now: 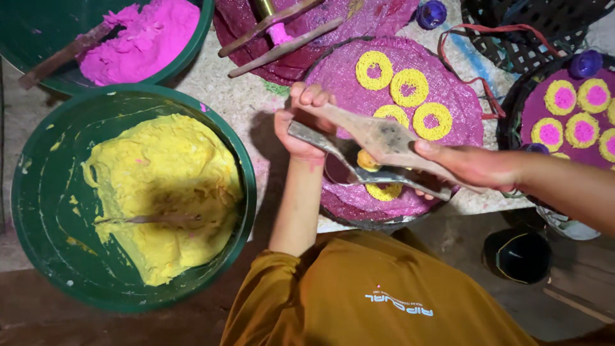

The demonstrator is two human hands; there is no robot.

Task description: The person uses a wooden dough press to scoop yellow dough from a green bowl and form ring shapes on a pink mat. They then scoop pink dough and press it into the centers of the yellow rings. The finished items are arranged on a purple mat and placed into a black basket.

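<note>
My left hand [300, 125] grips one end of a two-armed hinged press [378, 144], and my right hand [471, 168] clamps the two arms together at the other end. A lump of yellow dough [367, 160] sits squeezed between the arms. The press hangs over a round purple woven tray [458, 90] that carries several yellow noodle rings [410, 86]; another yellow ring [384, 191] lies right below the press. I wear a mustard-coloured shirt [378, 288].
A green basin [38, 211] of yellow dough with a stick in it stands at the left. A second green basin [186, 54] behind it holds pink dough. At the right, a dark tray [512, 115] holds yellow rings with pink centres. Another press [282, 29] lies at the back.
</note>
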